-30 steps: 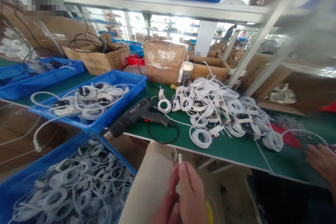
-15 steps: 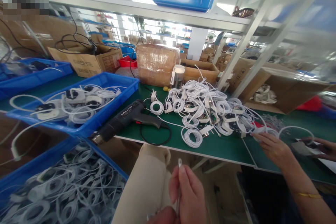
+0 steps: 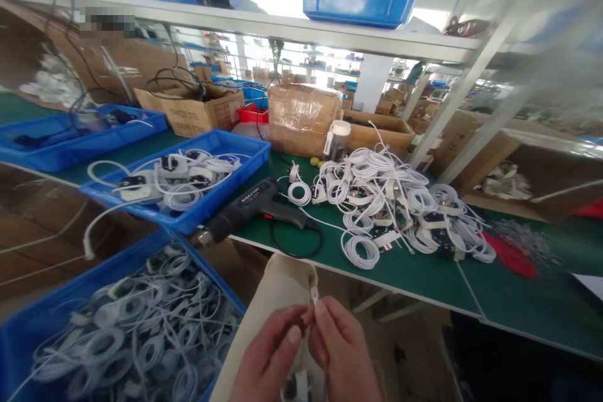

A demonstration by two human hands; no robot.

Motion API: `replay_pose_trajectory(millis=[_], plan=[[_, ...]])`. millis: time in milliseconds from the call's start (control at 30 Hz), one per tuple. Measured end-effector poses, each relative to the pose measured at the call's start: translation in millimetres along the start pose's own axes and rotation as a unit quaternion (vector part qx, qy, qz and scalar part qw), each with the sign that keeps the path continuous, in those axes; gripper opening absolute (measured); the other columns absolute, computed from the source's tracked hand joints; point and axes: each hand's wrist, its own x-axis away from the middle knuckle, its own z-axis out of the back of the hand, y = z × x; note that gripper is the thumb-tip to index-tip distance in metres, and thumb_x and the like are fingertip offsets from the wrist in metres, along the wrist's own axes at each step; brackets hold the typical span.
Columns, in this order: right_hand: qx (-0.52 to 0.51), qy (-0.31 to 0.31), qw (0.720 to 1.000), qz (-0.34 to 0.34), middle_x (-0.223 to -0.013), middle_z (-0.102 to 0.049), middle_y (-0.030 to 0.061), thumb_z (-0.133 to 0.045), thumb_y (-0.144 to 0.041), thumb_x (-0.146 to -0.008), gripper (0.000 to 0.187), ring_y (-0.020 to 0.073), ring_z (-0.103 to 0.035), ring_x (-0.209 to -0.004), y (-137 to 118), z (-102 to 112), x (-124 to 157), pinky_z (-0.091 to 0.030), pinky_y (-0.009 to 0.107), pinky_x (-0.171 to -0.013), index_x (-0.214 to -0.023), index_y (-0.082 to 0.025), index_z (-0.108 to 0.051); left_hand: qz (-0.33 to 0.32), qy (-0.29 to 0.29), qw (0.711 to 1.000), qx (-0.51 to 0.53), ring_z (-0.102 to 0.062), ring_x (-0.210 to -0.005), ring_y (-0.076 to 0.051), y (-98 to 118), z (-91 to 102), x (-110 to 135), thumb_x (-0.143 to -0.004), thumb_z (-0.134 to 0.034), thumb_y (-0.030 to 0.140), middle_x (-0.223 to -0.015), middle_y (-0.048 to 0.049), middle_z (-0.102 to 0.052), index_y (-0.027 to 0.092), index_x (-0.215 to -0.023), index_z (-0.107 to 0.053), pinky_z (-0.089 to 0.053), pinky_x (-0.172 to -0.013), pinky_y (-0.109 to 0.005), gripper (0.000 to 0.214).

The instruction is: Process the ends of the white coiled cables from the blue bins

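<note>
In the head view my right hand pinches a white cable just below its small clear-tipped end connector, which points upward. Beside it my left hand is curled, its fingertips meeting the right fingers at the cable; its thumb stands a little apart, and its exact hold is partly hidden. Below, between my hands, a white plug with metal parts shows over my lap. Both hands are in front of the bench edge, above my light trousers.
A heap of coiled white cables with plugs covers part of the green bench. Left of it lies a black heat gun. Blue trays and a lower blue bin hold more cables. Red material lies to the right.
My left hand has come up beside the right at the connector, and a plug now shows between them. The view has swung left; another person's hands at the right are gone from view.
</note>
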Motion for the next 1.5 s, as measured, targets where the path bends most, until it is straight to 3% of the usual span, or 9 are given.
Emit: replay_pose_trajectory(millis=[67, 233, 367, 533, 633, 867, 1067, 1200, 1500], plan=[[0.009, -0.047, 0.998, -0.029, -0.043, -0.035, -0.0110, -0.071, -0.081, -0.076, 0.063, 0.0055, -0.024, -0.041, 6.6, -4.0, 2.1, -0.015, 0.020, -0.041, -0.071, -0.019, -0.060, 0.027, 0.043, 0.998, 0.043, -0.066, -0.120, -0.032, 12.2, 2.8, -9.1, -0.090, -0.066, 0.053, -0.116, -0.0080, -0.078, 0.023, -0.113, -0.080, -0.049, -0.105, -0.036, 0.041], [0.070, -0.096, 0.991, -0.057, -0.044, -0.042, -0.0092, -0.063, -0.079, -0.084, 0.062, 0.0058, -0.028, -0.039, 15.5, -5.4, 11.7, -0.017, 0.018, -0.039, -0.077, -0.018, -0.062, 0.093, 0.068, 0.975, 0.189, -0.061, -0.069, -0.019, 22.6, -1.5, -18.9, -0.077, -0.084, 0.049, -0.067, -0.0012, -0.068, 0.017, -0.081, -0.081, -0.049, -0.068, -0.025, 0.032], [0.080, -0.099, 0.990, -0.063, -0.046, -0.048, -0.0064, -0.063, -0.078, -0.085, 0.061, 0.0063, -0.032, -0.039, 13.2, -5.3, 17.7, -0.020, 0.018, -0.040, -0.075, -0.018, -0.062, 0.109, 0.126, 0.947, 0.274, -0.062, -0.077, -0.018, 19.7, 1.9, -20.8, -0.066, -0.093, 0.051, -0.078, -0.0053, -0.074, 0.015, -0.082, -0.082, -0.048, -0.071, -0.023, 0.041], [0.055, -0.085, 0.994, -0.046, -0.049, -0.047, -0.0070, -0.064, -0.076, -0.086, 0.061, 0.0050, -0.029, -0.041, 15.1, -8.2, 17.1, -0.017, 0.018, -0.041, -0.079, -0.016, -0.065, 0.120, 0.131, 0.944, 0.277, -0.064, -0.079, -0.019, 19.1, 4.0, -20.3, -0.067, -0.094, 0.049, -0.082, -0.0067, -0.076, 0.015, -0.099, -0.084, -0.049, -0.071, -0.025, 0.048], [0.058, -0.082, 0.994, -0.046, -0.051, -0.043, -0.0087, -0.066, -0.076, -0.084, 0.059, 0.0053, -0.027, -0.042, 17.5, -8.8, 14.9, -0.015, 0.018, -0.041, -0.081, -0.017, -0.064, 0.099, 0.128, 0.946, 0.279, -0.063, -0.079, -0.018, 21.1, 2.0, -19.1, -0.065, -0.095, 0.040, -0.085, -0.0061, -0.078, 0.016, -0.094, -0.083, -0.050, -0.076, -0.025, 0.039], [0.193, -0.003, 0.977, 0.087, -0.048, -0.041, -0.0071, -0.060, -0.058, -0.095, 0.050, 0.0084, -0.036, -0.042, 10.5, -11.7, 22.6, -0.025, 0.022, -0.044, -0.064, -0.020, -0.056, 0.101, 0.103, 0.944, 0.296, -0.058, -0.065, -0.012, 16.8, -1.9, -18.9, -0.062, -0.096, 0.029, -0.074, -0.0001, -0.071, 0.017, -0.081, -0.078, -0.048, -0.063, -0.020, 0.029], [0.042, -0.053, 0.996, -0.051, -0.056, -0.056, -0.0018, -0.057, -0.072, -0.092, 0.057, 0.0111, -0.048, -0.043, 14.4, -13.4, 17.7, -0.037, 0.021, -0.043, -0.079, -0.018, -0.068, 0.111, 0.076, 0.939, 0.316, -0.050, -0.044, -0.010, 18.3, 1.9, -20.6, -0.075, -0.089, 0.039, -0.056, 0.0050, -0.058, 0.018, -0.088, -0.075, -0.041, -0.046, -0.020, 0.029], [0.012, -0.101, 0.993, -0.051, -0.056, -0.054, -0.0031, -0.068, -0.068, -0.087, 0.053, 0.0098, -0.045, -0.044, 15.4, -11.4, 11.4, -0.034, 0.020, -0.043, -0.077, -0.017, -0.069, 0.083, 0.119, 0.943, 0.301, -0.056, -0.061, -0.011, 19.0, 7.0, -22.8, -0.071, -0.093, 0.032, -0.073, -0.0010, -0.070, 0.015, -0.085, -0.076, -0.048, -0.061, -0.020, 0.028], [0.051, -0.063, 0.997, -0.005, -0.055, -0.056, -0.0047, -0.075, -0.049, -0.086, 0.033, 0.0113, -0.050, -0.051, 15.6, -12.3, 6.2, -0.040, 0.022, -0.055, -0.080, -0.017, -0.068, 0.091, 0.098, 0.943, 0.305, -0.059, -0.069, -0.014, 14.7, 7.4, -23.5, -0.070, -0.093, 0.029, -0.078, -0.0011, -0.071, 0.016, -0.086, -0.076, -0.050, -0.065, -0.021, 0.026]])
